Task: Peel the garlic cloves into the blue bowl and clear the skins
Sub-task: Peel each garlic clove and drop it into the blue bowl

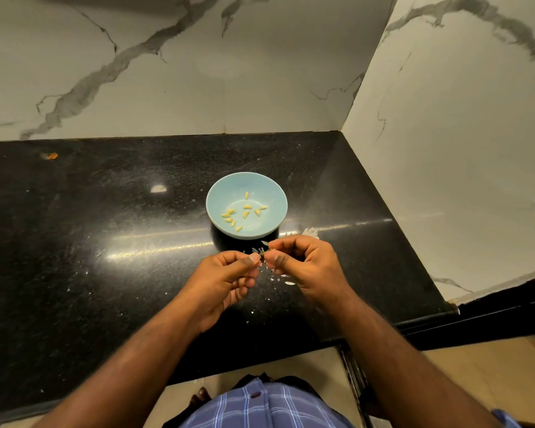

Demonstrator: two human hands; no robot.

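left hand + right hand: both pinch papery garlic clove | just before round glossy blue bowl | smooth peeled cloves inside | skin flakes beneath hands

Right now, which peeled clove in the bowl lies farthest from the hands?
The lone clove at the far side of the blue bowl, standing upright in the picture. All the others lie below it, closer to the hands.
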